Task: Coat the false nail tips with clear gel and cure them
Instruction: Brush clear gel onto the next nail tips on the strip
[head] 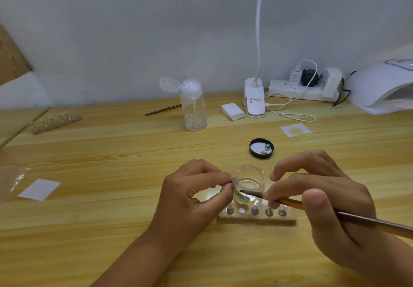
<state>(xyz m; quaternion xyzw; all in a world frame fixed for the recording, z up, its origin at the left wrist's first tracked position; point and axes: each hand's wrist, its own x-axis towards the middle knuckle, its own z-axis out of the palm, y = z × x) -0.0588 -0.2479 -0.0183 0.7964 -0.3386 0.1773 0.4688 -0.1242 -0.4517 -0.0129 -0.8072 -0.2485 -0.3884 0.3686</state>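
My left hand pinches a small false nail tip on its holder, held just left of the open glass jar of clear gel. My right hand grips a brown-handled brush whose dark tip reaches across to the jar's front. In front of the jar lies a wooden stand with several metal nail holders and one bare white spot. The jar's black lid lies behind, with two loose holders in it.
A white curing lamp sits at the back right beside a power strip and a clip lamp base. A clear pump bottle, a second brush, wipes and another wooden stand lie farther back.
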